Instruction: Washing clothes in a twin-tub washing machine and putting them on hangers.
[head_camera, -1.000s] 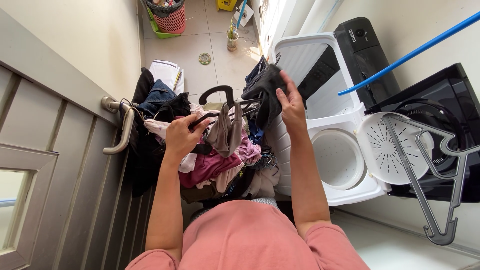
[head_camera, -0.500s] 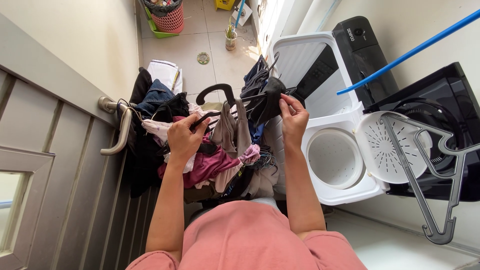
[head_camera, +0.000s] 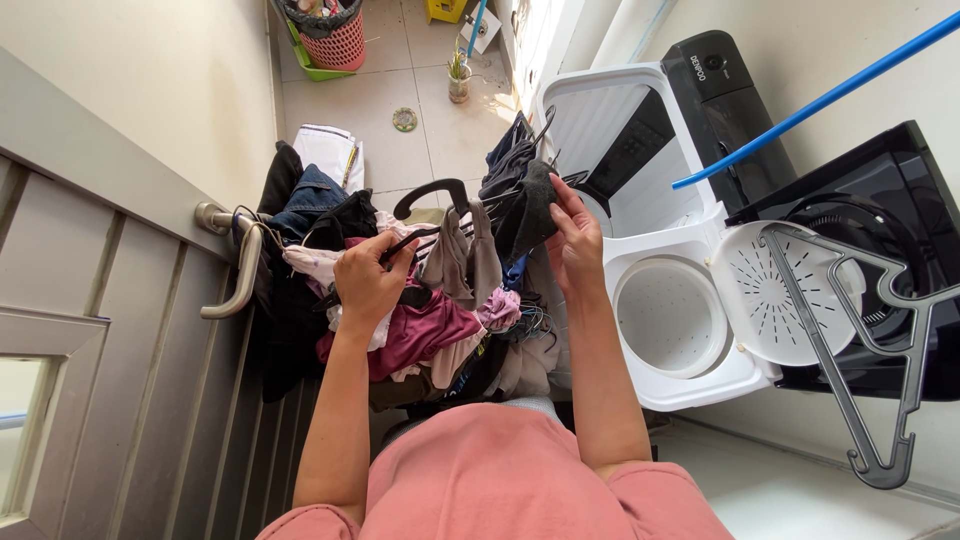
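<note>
Clothes pile (head_camera: 420, 330) — washing machine (head_camera: 680, 310) beside.

Strong daylight is pouring in from the top centre of the frame, glaring off the tiled floor (head_camera: 400, 80) and white washing machine (head_camera: 680, 300). Focus is staying sharp throughout, though wide-angle distortion is bending straight lines near the edges.

White washing machine (head_camera: 690, 395), grey hanger (head_camera: 860, 340), blue pole (head_camera: 820, 100), perhaps a red basket (head_camera: 345, 40).
</note>
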